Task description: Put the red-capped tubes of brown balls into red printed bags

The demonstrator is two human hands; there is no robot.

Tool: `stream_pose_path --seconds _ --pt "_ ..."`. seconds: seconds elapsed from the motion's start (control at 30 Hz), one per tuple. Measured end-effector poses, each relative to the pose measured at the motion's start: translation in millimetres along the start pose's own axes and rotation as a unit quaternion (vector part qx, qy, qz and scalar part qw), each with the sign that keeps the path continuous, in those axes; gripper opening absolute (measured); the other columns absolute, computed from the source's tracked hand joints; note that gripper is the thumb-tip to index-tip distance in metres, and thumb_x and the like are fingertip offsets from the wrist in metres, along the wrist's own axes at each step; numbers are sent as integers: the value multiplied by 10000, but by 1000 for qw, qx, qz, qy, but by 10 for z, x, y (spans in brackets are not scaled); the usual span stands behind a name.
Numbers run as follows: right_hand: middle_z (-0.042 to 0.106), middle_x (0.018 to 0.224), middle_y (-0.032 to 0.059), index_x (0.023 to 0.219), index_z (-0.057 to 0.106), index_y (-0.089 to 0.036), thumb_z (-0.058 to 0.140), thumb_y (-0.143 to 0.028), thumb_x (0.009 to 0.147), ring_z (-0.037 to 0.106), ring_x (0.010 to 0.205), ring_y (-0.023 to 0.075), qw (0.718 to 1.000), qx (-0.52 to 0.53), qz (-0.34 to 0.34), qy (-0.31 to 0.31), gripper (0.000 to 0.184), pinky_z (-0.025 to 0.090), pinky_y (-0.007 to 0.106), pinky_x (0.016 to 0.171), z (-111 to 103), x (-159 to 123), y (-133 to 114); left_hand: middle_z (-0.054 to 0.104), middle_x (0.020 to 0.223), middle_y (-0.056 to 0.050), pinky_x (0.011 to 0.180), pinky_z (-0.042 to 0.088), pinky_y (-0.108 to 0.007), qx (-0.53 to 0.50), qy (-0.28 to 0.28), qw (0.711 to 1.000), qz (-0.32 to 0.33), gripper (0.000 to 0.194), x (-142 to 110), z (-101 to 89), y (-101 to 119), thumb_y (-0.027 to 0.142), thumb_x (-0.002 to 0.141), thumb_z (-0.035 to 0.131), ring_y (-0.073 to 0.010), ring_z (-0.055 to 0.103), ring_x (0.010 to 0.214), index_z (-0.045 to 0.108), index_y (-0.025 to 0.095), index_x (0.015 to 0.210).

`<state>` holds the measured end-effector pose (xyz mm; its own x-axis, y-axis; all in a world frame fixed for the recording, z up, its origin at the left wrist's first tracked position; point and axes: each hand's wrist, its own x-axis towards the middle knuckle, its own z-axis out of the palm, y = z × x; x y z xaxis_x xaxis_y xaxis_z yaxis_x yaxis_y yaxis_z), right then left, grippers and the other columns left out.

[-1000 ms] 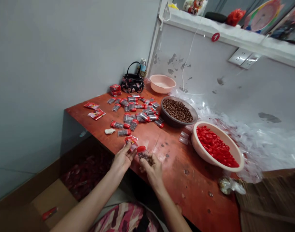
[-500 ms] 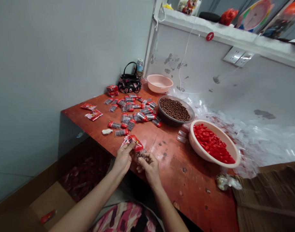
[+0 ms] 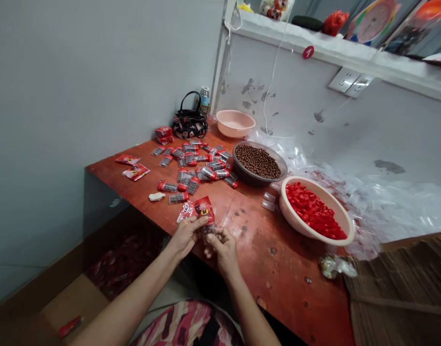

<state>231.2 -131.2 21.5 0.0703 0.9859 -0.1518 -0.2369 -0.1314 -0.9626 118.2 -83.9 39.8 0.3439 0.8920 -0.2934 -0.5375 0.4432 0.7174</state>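
Note:
Over the table's front edge, my left hand (image 3: pixel 187 234) pinches a red printed packet (image 3: pixel 205 207) between thumb and fingers. Its printed face with a yellow mark is turned up towards me. Below the red part, a clear box of dark brown balls (image 3: pixel 208 231) shows between my hands. The thumb and fingers of my right hand (image 3: pixel 223 247) are closed on the lower end of that box. Whether the box sits inside the packet is hard to make out. Another red and white packet (image 3: pixel 186 211) lies just behind my left hand.
Several red-capped clear boxes (image 3: pixel 193 185) lie on the red table (image 3: pixel 249 259). Behind them stand a bowl of brown balls (image 3: pixel 238 166), a bowl of red caps (image 3: pixel 283 206), a pink basin (image 3: pixel 235 125) and a handbag (image 3: pixel 189 126). Clear plastic boxes (image 3: pixel 396 206) are heaped right.
The red packet has turned so its printed face shows more fully and stands straighter above my left hand. Both hands keep their hold. The whole view has shifted slightly.

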Motion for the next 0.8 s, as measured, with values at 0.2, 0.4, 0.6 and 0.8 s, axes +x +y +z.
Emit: stream_pose_path --seconds 0.2,0.4,0.6,0.8 --pt "563 557 -37 796 528 -173 620 -329 684 504 407 88 997 -51 -39 49 213 416 191 392 -22 5 -1 644 650 -54 567 455 -251 10 5 1000 7 171 34 6 -28 249 622 671 -149 589 588 625 101 692" --pt "561 555 -34 738 499 -170 591 -333 708 436 324 56 999 44 2 8 190 333 162 313 -21 35 4 632 588 -59 513 439 -247 43 -21 999 -7 191 29 -3 -2 281 654 642 -131 558 493 625 92 638" --pt "555 556 -44 766 523 -174 605 -302 705 450 371 63 995 -59 -57 53 164 374 173 359 -20 -5 -15 641 632 -69 568 455 -259 64 1 998 -13 192 25 1 -4 270 621 668 -152 584 575 647 88 682" --pt "559 551 -31 704 506 -151 595 -284 710 401 310 32 996 87 8 11 160 280 138 289 -63 67 81 607 534 -47 496 437 -243 94 5 995 30 192 -12 44 -76 276 642 651 -127 545 471 621 90 606"
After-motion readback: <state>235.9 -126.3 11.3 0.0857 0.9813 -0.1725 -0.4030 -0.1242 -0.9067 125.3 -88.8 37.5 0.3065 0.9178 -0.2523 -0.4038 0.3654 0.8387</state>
